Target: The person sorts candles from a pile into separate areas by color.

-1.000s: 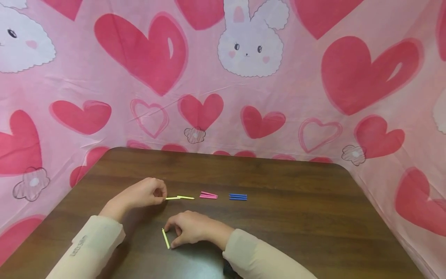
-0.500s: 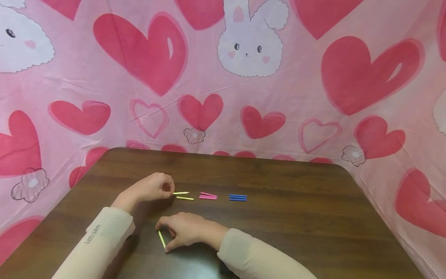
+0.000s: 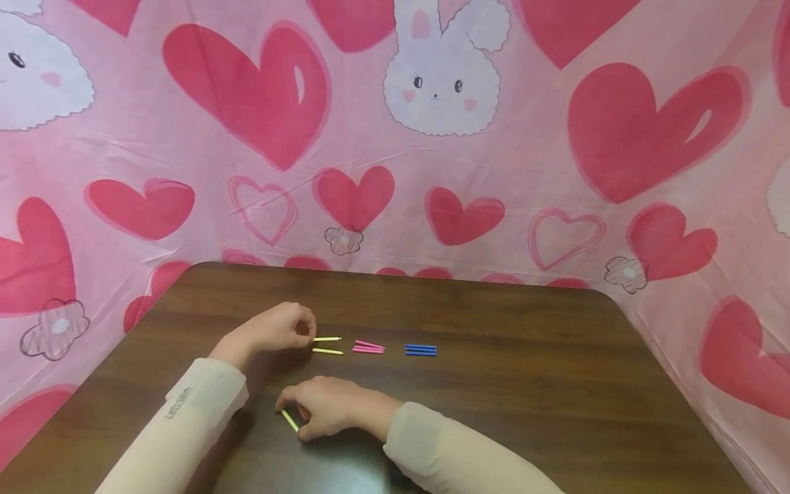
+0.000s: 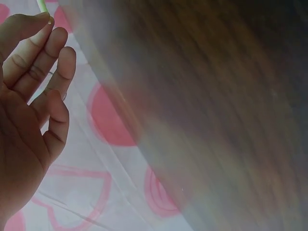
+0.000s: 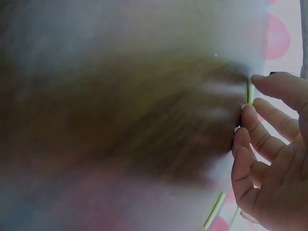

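Observation:
On the brown table, my left hand [image 3: 280, 328] pinches one end of a thin yellow stick [image 3: 327, 339] between thumb and forefinger. The left wrist view shows the thumb pressed on this stick [image 4: 42, 6], which has a small pale tip. Just in front of it lies a second yellow stick [image 3: 328, 351]. Nearer the person, my right hand [image 3: 336, 406] holds a third yellow stick [image 3: 289, 420] by its two ends, between thumb and fingertip. In the right wrist view that stick [image 5: 250, 90] spans the gap from thumb to finger.
Right of the yellow sticks lie several pink sticks [image 3: 369, 347], slightly fanned. Further right, several blue sticks [image 3: 421, 350] lie side by side. The table [image 3: 524, 384] ends at a back edge before a pink cloth [image 3: 364, 137] with hearts and rabbits.
My left hand has moved right and back, carrying its yellow stick beside the second one, now roughly parallel. My right hand has shifted slightly left and closed on the third stick, which has turned.

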A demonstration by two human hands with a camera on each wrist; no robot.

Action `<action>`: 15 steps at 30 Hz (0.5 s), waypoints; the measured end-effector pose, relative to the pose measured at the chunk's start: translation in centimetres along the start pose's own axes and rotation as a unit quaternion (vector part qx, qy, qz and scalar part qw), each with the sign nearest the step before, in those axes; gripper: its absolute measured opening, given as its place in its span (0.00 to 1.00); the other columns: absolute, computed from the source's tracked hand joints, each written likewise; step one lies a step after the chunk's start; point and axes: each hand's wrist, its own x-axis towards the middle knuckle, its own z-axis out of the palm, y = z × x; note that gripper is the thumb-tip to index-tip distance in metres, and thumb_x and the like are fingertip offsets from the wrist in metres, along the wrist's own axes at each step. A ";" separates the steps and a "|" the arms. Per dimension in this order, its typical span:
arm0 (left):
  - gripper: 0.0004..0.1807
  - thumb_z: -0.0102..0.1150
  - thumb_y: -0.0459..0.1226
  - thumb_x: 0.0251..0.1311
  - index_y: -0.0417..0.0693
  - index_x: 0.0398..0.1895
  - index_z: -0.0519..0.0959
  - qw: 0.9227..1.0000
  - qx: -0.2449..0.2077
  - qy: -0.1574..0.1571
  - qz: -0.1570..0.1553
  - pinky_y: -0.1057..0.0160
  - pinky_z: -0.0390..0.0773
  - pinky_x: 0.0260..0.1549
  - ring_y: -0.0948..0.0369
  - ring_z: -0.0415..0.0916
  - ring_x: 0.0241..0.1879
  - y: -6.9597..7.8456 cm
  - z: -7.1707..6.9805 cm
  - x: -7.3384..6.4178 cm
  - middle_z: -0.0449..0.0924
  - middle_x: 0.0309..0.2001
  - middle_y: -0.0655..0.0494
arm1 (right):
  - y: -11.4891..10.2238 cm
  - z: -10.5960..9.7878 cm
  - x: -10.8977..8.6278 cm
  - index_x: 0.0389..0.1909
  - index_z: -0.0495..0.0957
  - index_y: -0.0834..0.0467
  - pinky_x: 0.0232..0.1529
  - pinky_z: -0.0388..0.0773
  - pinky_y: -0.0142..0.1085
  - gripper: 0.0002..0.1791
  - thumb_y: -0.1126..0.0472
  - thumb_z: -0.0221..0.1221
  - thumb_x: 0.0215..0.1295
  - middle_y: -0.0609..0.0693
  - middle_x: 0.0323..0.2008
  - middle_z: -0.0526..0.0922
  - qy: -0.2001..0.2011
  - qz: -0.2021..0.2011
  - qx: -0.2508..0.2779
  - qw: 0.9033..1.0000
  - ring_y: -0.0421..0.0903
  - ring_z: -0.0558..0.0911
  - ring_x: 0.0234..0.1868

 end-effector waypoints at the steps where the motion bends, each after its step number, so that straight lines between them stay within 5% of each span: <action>1: 0.06 0.65 0.31 0.52 0.52 0.24 0.81 1.000 0.000 -0.002 0.001 0.66 0.74 0.34 0.65 0.71 0.30 0.0 0.1 0.1 0.78 0.27 0.64 | 0.1 0.0 0.0 0.57 0.76 0.42 0.24 0.67 0.24 0.27 0.59 0.69 0.56 0.35 0.23 0.72 -0.001 0.000 0.007 1.000 0.31 0.71 0.23; 8: 0.06 0.65 0.31 0.53 0.50 0.24 0.80 1.000 -0.009 -0.015 -0.002 0.68 0.73 0.32 0.68 0.69 0.28 0.0 0.4 0.7 0.77 0.26 0.63 | 0.7 0.0 0.1 0.43 0.79 0.52 0.24 0.66 0.21 0.14 0.64 0.66 0.55 0.37 0.20 0.71 0.017 -0.012 0.040 0.999 0.29 0.69 0.20; 15: 0.05 0.65 0.31 0.54 0.50 0.25 0.81 0.999 -0.024 -0.034 -0.013 0.69 0.73 0.29 0.66 0.69 0.27 -0.2 0.6 1.0 0.77 0.25 0.62 | 0.6 -0.1 0.3 0.38 0.81 0.52 0.24 0.65 0.21 0.08 0.58 0.68 0.59 0.37 0.19 0.71 0.014 -0.016 0.038 0.999 0.29 0.69 0.21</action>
